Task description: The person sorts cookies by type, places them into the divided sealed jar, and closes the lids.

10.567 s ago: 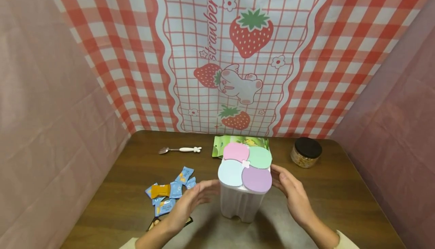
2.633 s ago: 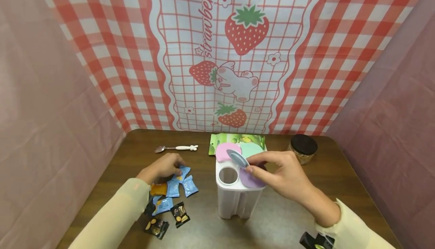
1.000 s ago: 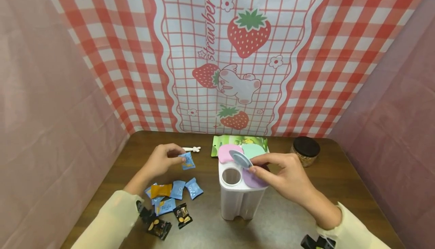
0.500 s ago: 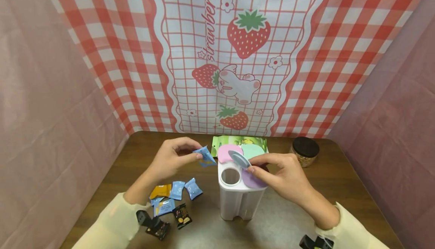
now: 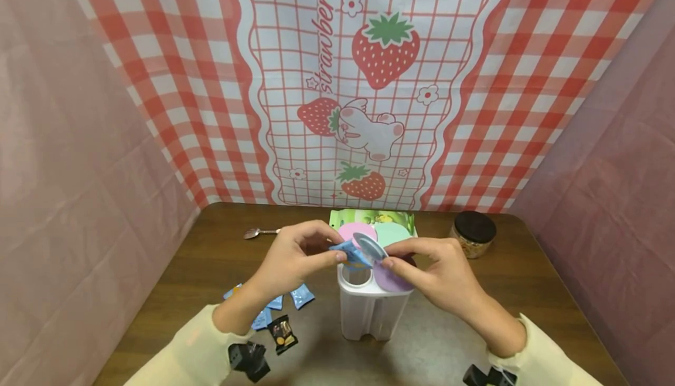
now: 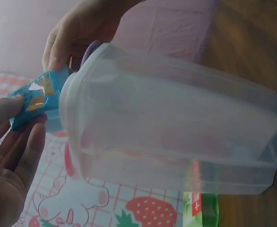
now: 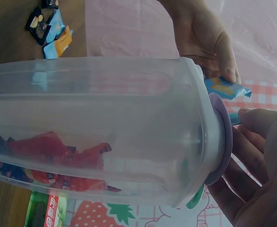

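My left hand [image 5: 292, 257] pinches a blue snack packet [image 5: 352, 255] between thumb and fingers, just above the round opening [image 5: 356, 276] of a translucent white storage container [image 5: 369, 316]. With thumb and fingers, my right hand [image 5: 440, 266] holds the container's light blue lid [image 5: 371, 247] tilted up beside that opening. Its pink lid [image 5: 358, 232], green lid [image 5: 394, 234] and purple lid [image 5: 391, 279] lie down. Red packets [image 7: 46, 149] show through the container wall in the right wrist view. In the left wrist view the blue packet [image 6: 37, 97] is at the container's mouth.
Left of the container lie several blue packets [image 5: 302, 296], an orange packet [image 7: 64, 41] and a black packet [image 5: 283, 334]. A spoon [image 5: 253, 233] is partly hidden behind my left hand. At the back are a green bag [image 5: 343, 218] and a black-lidded jar [image 5: 473, 234].
Lifted from the pile, the blue packet has moved right in my left hand to above the opening. The light blue lid, down at first, stays raised in my right hand.
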A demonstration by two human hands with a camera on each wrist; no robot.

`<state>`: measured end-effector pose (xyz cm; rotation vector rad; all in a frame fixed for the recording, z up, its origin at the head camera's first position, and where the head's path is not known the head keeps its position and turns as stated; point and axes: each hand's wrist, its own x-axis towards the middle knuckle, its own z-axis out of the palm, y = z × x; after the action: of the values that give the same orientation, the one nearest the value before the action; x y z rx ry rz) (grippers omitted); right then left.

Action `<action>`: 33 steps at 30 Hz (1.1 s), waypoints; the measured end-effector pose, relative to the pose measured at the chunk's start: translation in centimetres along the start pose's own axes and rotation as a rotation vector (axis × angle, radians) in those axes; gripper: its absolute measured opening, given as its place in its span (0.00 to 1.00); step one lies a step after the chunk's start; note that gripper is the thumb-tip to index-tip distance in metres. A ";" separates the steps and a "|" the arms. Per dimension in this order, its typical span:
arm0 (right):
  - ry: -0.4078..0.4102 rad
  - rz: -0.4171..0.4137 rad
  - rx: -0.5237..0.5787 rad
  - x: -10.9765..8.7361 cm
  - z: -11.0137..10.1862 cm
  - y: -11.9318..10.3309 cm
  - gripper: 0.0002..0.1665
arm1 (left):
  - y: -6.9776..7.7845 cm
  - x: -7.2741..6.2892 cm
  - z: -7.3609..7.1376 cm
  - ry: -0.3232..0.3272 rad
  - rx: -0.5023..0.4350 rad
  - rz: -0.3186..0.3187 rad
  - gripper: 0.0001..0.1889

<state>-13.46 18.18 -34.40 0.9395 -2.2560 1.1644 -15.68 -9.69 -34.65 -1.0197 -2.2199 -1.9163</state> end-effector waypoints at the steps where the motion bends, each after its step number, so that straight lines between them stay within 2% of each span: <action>1: -0.002 -0.001 0.001 0.0 0.0 0.0 0.12 | 0.0 0.0 0.2 -0.005 0.011 -0.003 0.08; 4: -0.005 -0.002 0.000 0.0 0.0 -0.1 0.12 | -0.2 -0.1 0.6 -0.016 0.052 -0.002 0.07; 9: -0.008 -0.009 -0.004 0.0 0.0 -0.1 0.13 | -0.3 -0.1 0.8 -0.032 0.121 0.043 0.08; 12: -0.009 -0.013 -0.002 0.0 0.0 -0.1 0.13 | -0.4 -0.1 0.9 -0.041 0.166 0.100 0.09; 16: -0.009 -0.015 0.001 0.0 0.0 -0.1 0.13 | -0.6 -0.1 1.0 -0.041 0.249 0.208 0.08; 19: -0.015 -0.014 0.007 0.0 0.0 -0.1 0.12 | -0.6 -0.2 1.2 -0.060 0.313 0.259 0.08; 21: -0.020 -0.013 0.011 0.0 0.1 -0.1 0.12 | -0.7 -0.2 1.4 -0.074 0.361 0.261 0.08; 27: -0.019 -0.011 0.005 0.0 0.1 -0.2 0.12 | -0.4 -0.3 1.4 -0.075 0.451 0.179 0.12; 33: -0.012 -0.006 0.005 0.0 0.1 -0.2 0.12 | -0.4 -0.6 1.2 -0.110 0.534 0.161 0.03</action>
<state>-13.33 18.07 -34.39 0.9576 -2.2590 1.1657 -15.02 -8.92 -35.56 -1.1743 -2.4140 -1.1276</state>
